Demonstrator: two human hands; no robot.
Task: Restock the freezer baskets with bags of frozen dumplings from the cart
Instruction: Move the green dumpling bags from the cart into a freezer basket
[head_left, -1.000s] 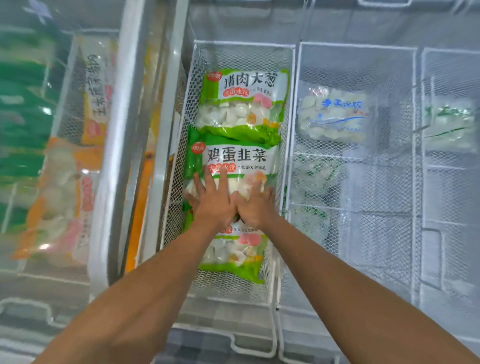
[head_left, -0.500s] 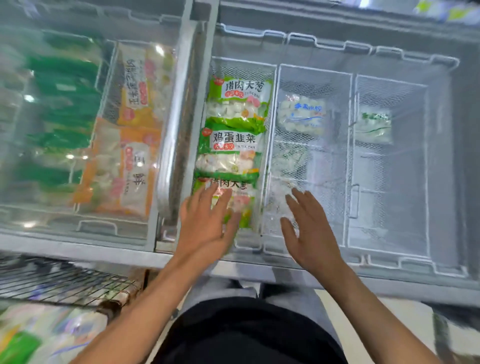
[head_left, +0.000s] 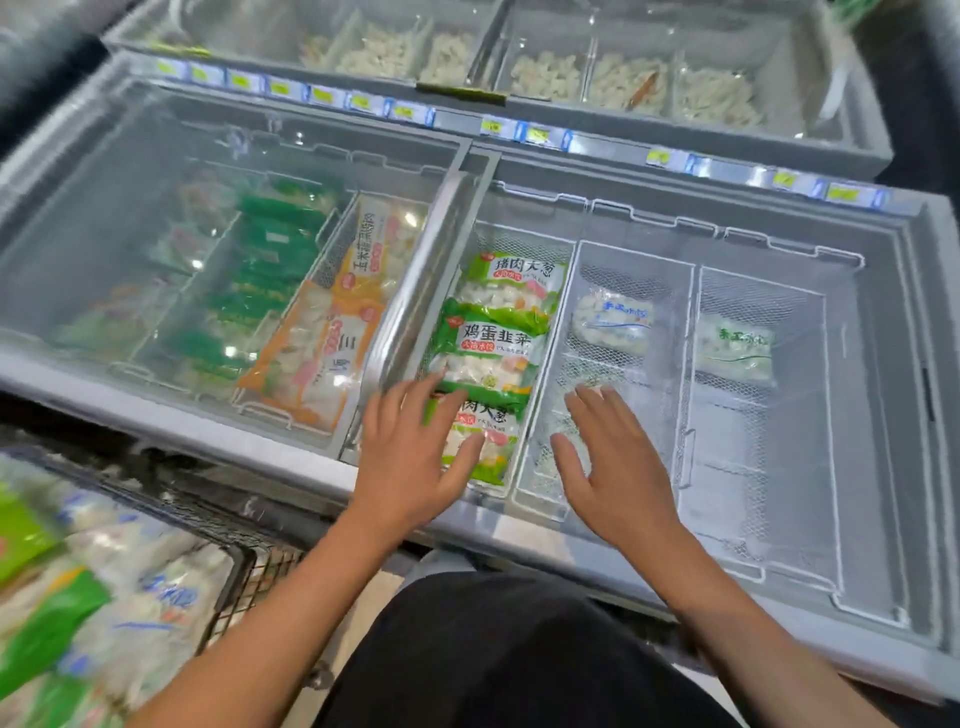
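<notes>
Grey chest freezers fill our view, the near freezer (head_left: 649, 577) with its sliding glass lid (head_left: 218, 249) pushed left over the covered half. Under the open half we count three white wire baskets side by side. Our left basket (head_left: 519, 249) holds three green bags of frozen dumplings (head_left: 493, 343) overlapping in a row, long axes running away from us; the middle basket (head_left: 631, 260) holds one clear blue-printed bag (head_left: 613, 322) at its far end, with perhaps more beneath that we cannot make out; the right basket (head_left: 761, 280) holds one clear green-printed bag (head_left: 732, 348).

Both our hands are empty with fingers spread. Our left hand (head_left: 410, 457) hovers over the near end of the green row, whether touching the nearest bag we cannot tell; our right hand (head_left: 613, 467) hovers over the near end of the middle basket.

What the next move turns on, we judge, is the cart (head_left: 244, 561), which sits low at our left, just beside the freezer's front edge, well behind both palms. Its heap of bags (head_left: 104, 608) is blurred, too jumbled for us to count. Our left hand is nearer it, so we would reach back and down leftward.
</notes>
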